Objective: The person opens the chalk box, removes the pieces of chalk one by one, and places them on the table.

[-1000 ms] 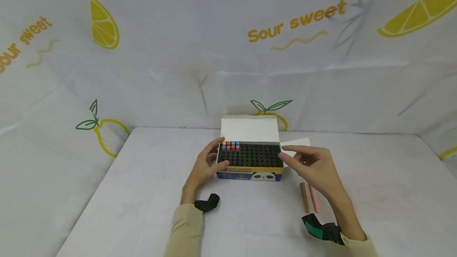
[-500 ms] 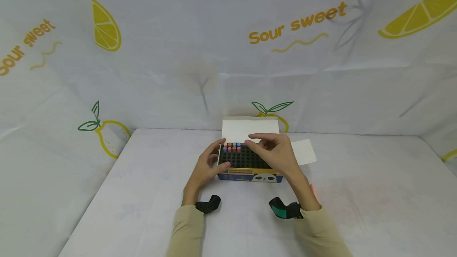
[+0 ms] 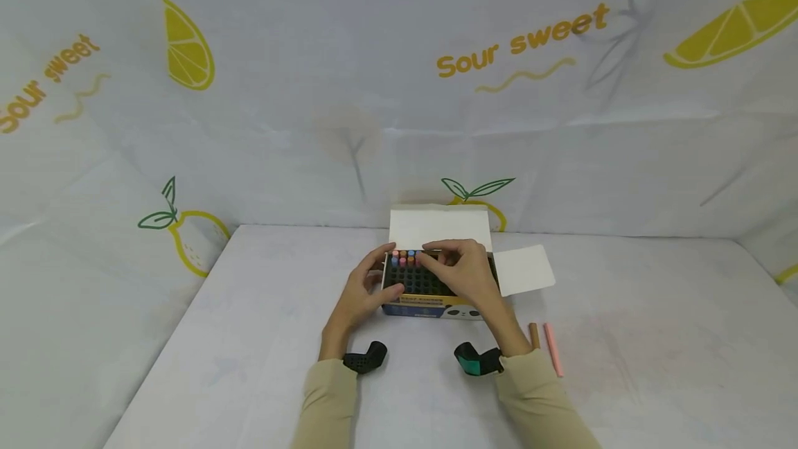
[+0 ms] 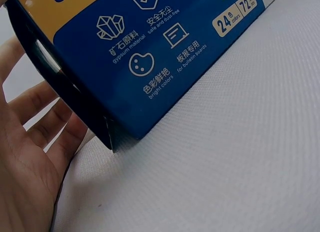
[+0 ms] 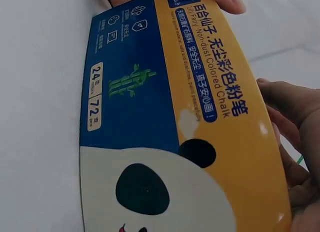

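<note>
The chalk box [image 3: 411,311] sits on the white table [image 3: 249,338] with its lid [image 3: 436,227] up. The left hand [image 3: 358,293] grips its left end. The right hand [image 3: 472,272] is over the box, by the chalks [image 3: 402,262] at the far left; I can't tell if it pinches one. A brown stick [image 3: 534,335] and a pink stick [image 3: 553,350] lie near, to the right.

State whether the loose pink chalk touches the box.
Apart: the head view shows white tabletop between the loose pink chalk and the box, flap included.
</note>
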Motion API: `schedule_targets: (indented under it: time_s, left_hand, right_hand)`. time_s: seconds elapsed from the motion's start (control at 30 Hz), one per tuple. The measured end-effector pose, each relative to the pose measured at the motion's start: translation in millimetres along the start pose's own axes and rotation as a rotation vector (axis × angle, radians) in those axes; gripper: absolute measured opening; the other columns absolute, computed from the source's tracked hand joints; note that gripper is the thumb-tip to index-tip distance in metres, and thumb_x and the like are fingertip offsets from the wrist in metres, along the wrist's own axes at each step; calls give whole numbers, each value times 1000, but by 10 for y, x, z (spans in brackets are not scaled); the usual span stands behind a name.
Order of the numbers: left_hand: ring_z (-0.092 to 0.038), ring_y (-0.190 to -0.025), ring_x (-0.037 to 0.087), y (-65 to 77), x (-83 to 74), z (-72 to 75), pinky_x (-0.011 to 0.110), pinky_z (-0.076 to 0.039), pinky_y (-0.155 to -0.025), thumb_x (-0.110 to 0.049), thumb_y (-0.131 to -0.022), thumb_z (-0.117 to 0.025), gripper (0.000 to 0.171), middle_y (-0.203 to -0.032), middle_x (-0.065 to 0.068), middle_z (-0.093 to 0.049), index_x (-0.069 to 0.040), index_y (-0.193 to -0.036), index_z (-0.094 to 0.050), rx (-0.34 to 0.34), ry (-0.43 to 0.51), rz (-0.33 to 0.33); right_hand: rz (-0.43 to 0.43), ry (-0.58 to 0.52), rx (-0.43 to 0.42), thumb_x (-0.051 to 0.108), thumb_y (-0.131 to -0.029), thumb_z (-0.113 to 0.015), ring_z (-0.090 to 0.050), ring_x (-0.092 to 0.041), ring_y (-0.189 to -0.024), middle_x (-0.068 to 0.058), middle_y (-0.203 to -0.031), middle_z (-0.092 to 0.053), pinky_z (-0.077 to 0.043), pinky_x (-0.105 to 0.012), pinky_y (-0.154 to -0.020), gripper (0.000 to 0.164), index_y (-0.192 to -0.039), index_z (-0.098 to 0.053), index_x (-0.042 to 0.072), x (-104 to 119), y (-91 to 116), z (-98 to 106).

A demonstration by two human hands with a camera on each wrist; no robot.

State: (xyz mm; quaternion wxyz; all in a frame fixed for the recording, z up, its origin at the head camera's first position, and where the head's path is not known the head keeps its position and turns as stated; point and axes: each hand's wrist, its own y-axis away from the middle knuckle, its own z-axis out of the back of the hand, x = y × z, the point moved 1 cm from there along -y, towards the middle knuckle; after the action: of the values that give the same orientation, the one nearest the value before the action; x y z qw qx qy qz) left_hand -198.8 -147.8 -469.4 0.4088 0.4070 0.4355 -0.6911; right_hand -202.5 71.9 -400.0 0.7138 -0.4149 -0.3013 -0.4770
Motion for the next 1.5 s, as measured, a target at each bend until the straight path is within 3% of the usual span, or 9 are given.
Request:
schedule_targets:
  time_s: [0.27, 0.5, 0.73, 1.13, 1.37, 1.5]
  left_hand:
    - [-53, -116, 23, -2, 9, -10, 52, -47, -105, -42, -87, -76, 76, -134, 15, -60, -20, -153, -47, 1, 1, -4]
    - [-53, -116, 23, 1, 1, -5, 53, -46, -105, -41, -87, -76, 75, -133, 16, -60, -21, -153, -46, -1, -2, -2]
    - [-53, -118, 23, 0, 10, -4, 53, -46, -106, -40, -87, -77, 75, -135, 14, -59, -22, -154, -46, 0, -2, 13]
    - [-54, -119, 23, -10, -8, -7, 50, -46, -106, -37, -87, -77, 74, -134, 14, -61, -22, -153, -47, 0, 2, 9]
    - [-53, -118, 23, -7, -17, -3, 51, -47, -105, -39, -87, -77, 75, -135, 15, -60, -21, -153, -47, -2, 5, 6]
    - [-53, -119, 23, -4, -20, -5, 50, -47, -106, -39, -87, -77, 75, -134, 15, -60, -21, -153, -47, -4, 2, 16]
  right_hand:
    - [44, 84, 9, 17, -87, -82, -47, -2, -50, -6, -61, -65, -39, -19, -50, 21, -102, -81, 2, -41, -6, -70]
    - [41, 164, -49, 16, -83, -85, -48, -7, -55, -7, -64, -65, -37, -19, -51, 18, -94, -82, 2, -6, 25, -111]
    - [56, 223, -37, 15, -83, -85, -49, -10, -57, -7, -64, -63, -39, -20, -54, 18, -91, -82, -1, 11, 33, -130]
    - [115, 167, -63, 7, -85, -82, -49, -8, -58, -7, -67, -61, -41, -19, -53, 14, -94, -81, -4, 7, 36, -130]
    - [90, 59, -128, 9, -88, -79, -47, -8, -59, -9, -72, -62, -40, -20, -53, 13, -97, -82, -1, 11, 27, -119]
    - [63, 69, -120, 10, -88, -80, -49, -9, -60, -9, -74, -62, -42, -19, -54, 18, -103, -81, 1, 10, 18, -124]
